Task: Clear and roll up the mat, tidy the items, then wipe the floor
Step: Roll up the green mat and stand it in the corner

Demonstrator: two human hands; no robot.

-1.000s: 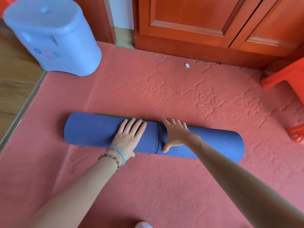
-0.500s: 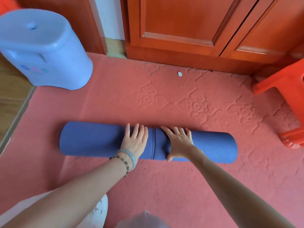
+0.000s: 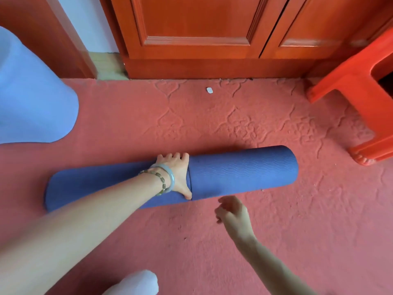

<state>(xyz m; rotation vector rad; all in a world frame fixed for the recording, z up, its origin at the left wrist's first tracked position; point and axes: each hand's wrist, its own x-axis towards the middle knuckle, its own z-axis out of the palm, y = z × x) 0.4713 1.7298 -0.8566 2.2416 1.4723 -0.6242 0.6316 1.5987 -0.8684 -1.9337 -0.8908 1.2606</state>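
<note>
The blue mat [image 3: 244, 171] lies fully rolled across the red floor [image 3: 212, 252], mid-frame. The left hand [image 3: 177, 171] grasps its middle, fingers curled over the top, thumb in front. Just below the mat, the right hand [image 3: 234, 213] hovers relaxed, holding nothing.

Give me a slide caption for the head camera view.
Left hand grips the rolled blue foam mat on red carpet; right hand hovers nearby.
</note>
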